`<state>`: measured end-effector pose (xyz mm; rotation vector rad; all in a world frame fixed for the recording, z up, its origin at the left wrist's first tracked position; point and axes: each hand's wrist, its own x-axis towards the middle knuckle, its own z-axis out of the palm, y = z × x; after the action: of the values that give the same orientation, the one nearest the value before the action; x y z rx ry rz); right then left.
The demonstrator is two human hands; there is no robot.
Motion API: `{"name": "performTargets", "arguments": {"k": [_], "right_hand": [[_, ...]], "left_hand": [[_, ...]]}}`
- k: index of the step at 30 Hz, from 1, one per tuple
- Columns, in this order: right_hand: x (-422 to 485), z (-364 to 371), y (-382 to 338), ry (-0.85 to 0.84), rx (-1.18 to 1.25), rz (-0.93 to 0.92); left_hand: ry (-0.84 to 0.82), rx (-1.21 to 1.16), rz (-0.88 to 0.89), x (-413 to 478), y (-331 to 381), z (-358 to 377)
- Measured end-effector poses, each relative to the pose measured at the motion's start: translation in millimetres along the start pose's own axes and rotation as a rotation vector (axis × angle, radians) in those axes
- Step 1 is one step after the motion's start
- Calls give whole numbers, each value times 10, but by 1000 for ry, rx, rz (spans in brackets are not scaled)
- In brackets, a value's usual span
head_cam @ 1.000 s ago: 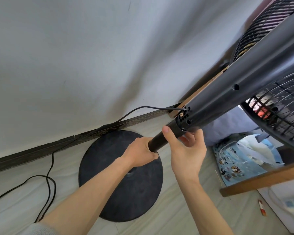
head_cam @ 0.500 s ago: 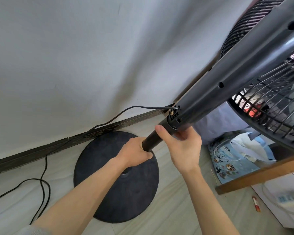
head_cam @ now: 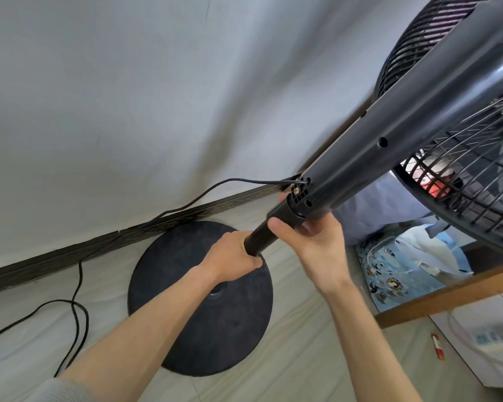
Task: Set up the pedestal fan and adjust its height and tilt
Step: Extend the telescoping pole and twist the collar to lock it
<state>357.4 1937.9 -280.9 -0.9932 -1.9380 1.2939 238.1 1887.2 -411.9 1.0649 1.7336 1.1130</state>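
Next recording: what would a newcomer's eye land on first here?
The grey fan column slants across the right side, its grille behind. Both hands grip its black pole at centre, left hand below right hand. Beneath, a round black base lies on the floor.

One left hand (head_cam: 233, 256), one right hand (head_cam: 314, 248), one fan (head_cam: 389, 140), one base (head_cam: 230, 338), one cord (head_cam: 76, 281).

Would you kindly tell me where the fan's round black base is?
In the head view, the round black base lies on the floor at lower centre, beneath the left hand, near the dark skirting board.
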Motion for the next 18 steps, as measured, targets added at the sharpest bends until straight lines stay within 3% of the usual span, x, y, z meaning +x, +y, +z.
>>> {"name": "performTargets", "arguments": {"k": [4,9,14,18], "right_hand": [[-50,229,21,250,-89,-3],[-4,62,-13,58,71,-2],[-39,190,-4,252,-80,-28],[-37,10,-20,114,-65,-29]], "left_hand": [[-17,2,11,1,8,16],[5,21,7,7,-11,5],[-5,12,15,1,-15,13],[3,29,13,10,-19,7]]}}
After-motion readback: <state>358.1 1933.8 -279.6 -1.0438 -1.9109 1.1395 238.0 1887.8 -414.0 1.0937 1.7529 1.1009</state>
